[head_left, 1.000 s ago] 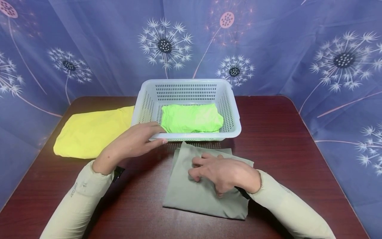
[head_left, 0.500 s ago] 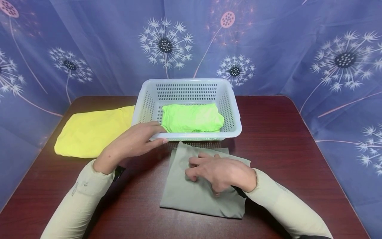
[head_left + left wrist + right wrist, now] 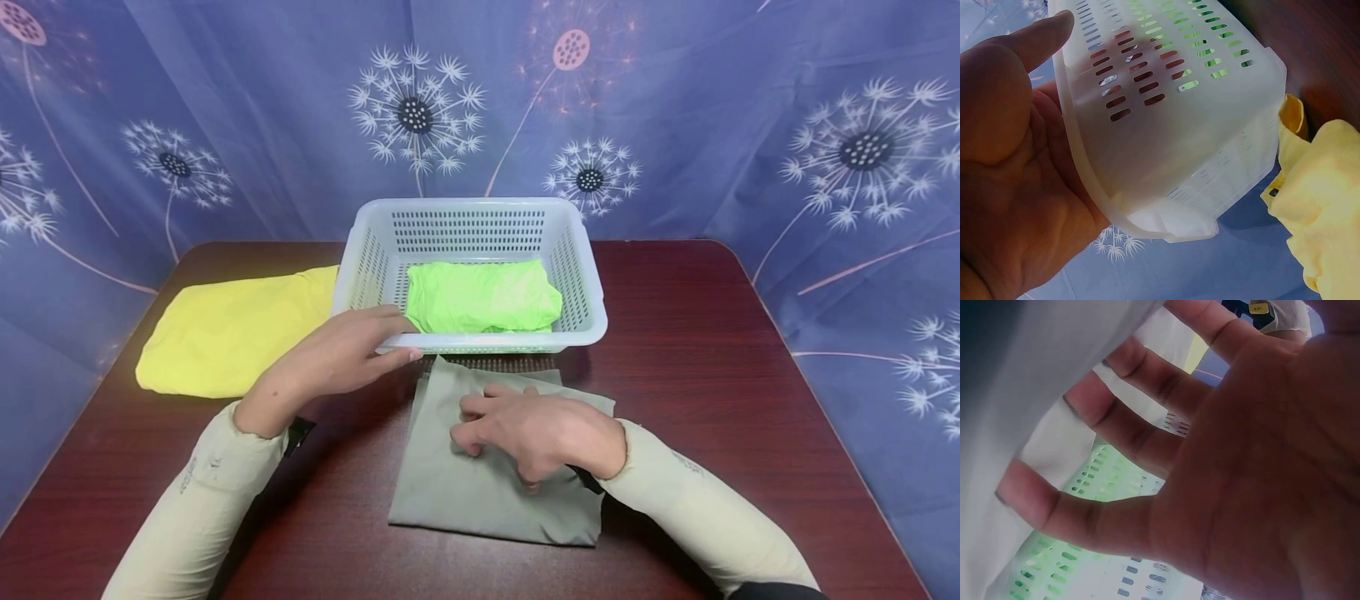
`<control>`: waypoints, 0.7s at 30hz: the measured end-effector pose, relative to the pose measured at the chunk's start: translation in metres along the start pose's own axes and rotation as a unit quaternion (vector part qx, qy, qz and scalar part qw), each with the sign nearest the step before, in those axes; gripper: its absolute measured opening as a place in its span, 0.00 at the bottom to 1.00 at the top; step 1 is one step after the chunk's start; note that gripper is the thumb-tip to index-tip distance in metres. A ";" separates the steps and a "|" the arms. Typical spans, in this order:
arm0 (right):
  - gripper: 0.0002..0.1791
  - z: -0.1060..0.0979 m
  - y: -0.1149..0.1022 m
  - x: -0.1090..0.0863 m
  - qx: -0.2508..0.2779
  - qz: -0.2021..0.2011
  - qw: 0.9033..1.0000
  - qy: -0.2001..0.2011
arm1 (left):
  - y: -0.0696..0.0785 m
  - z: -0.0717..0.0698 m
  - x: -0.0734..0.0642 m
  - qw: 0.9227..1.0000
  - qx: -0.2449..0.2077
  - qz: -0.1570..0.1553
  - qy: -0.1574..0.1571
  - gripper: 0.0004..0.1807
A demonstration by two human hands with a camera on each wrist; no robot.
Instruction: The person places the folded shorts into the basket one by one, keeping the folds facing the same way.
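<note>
Near the middle of the table lies a folded grey-green cloth (image 3: 465,500). My right hand (image 3: 525,433) rests on top of it, fingers spread and fingertips pressing into the fabric, as the right wrist view also shows. Behind it stands a white perforated plastic basket (image 3: 468,221) with a bright lime-green folded cloth (image 3: 480,296) inside. My left hand (image 3: 333,350) grips the basket's near left rim, thumb outside and fingers over the inner side. In the left wrist view the palm (image 3: 1016,156) sits against that rim (image 3: 1075,150).
A folded yellow cloth (image 3: 217,333) lies on the left of the table, right beside the basket. The dark red wooden table (image 3: 697,350) reaches back to a blue curtain (image 3: 285,100) printed with dandelions, which also hangs along both sides.
My right hand and the grey-green cloth under it have slid a little to the left across the table. The left hand and the basket have stayed in place.
</note>
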State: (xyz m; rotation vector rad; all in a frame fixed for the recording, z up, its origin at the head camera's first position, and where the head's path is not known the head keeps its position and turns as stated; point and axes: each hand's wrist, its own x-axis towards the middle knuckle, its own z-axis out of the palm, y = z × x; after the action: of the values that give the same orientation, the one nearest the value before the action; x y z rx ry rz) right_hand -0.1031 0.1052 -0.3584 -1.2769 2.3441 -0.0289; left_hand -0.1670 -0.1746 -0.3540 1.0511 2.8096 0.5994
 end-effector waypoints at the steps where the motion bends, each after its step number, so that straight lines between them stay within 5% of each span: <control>1: 0.37 0.000 -0.001 0.000 -0.001 0.001 1.000 0.000 | 0.000 0.000 0.000 1.000 0.000 0.000 0.000 0.10; 21: 0.37 -0.001 -0.002 0.003 -0.010 0.008 1.000 -0.014 | 0.001 -0.001 0.000 1.000 -0.002 0.004 0.005 0.09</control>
State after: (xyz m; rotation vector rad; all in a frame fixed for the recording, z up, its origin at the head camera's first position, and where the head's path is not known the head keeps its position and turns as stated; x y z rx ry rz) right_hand -0.1035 0.1018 -0.3583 -1.2594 2.3377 0.0178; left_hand -0.1667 -0.1745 -0.3526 1.0617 2.8115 0.6131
